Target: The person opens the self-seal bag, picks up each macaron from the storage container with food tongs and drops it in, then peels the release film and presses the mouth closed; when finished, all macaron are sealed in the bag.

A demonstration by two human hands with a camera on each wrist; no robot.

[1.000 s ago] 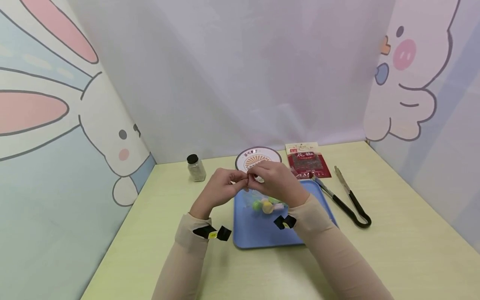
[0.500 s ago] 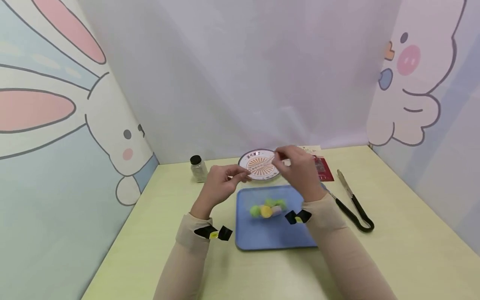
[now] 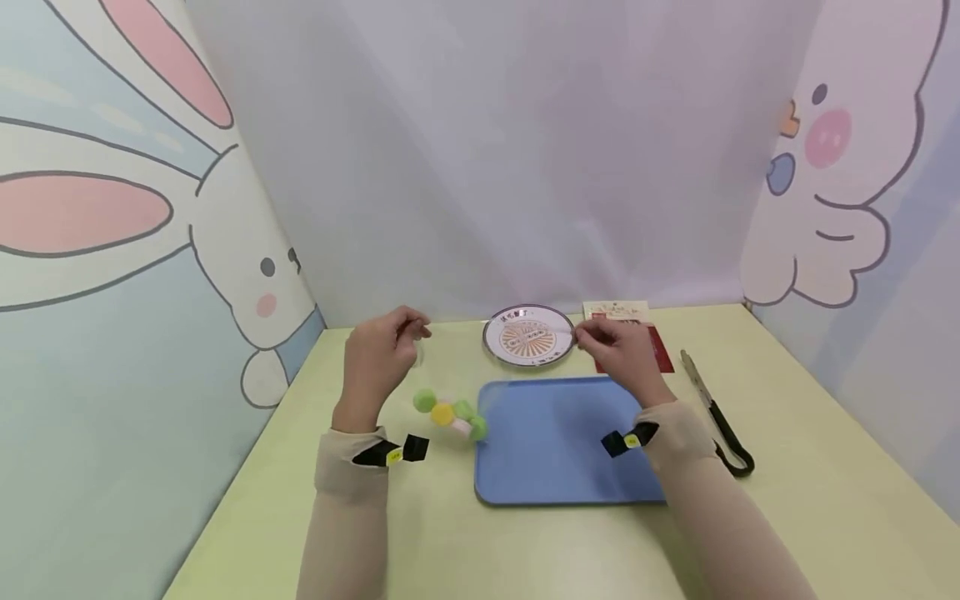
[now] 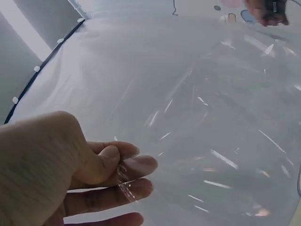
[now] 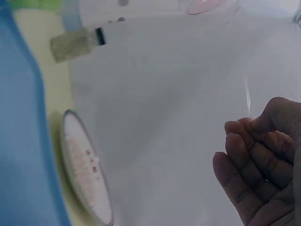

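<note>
A clear plastic bag (image 4: 211, 141) stretches between the two raised hands. In the left wrist view, the left hand (image 3: 378, 358) pinches the bag's gathered edge between thumb and forefinger, with the other fingers spread beneath it. The right hand (image 3: 624, 354) pinches another part of the film, seen as a thin shiny line in the right wrist view. Several small green, yellow (image 3: 442, 414) and pale pink pieces, smooth and roundish, hang low in the bag. They are left of the blue tray (image 3: 558, 442), with one green piece overlapping its left edge.
A round patterned plate (image 3: 528, 335) lies behind the tray. Behind the right hand is a red and cream packet (image 3: 662, 354). Black-handled tongs (image 3: 727, 429) lie at the right, partly hidden by the right arm. A dark-capped jar (image 5: 73, 45) shows in the right wrist view.
The hands, close together earlier, have drawn far apart, the left hand going left and the right hand right. The bag's coloured pieces have swung left from over the tray.
</note>
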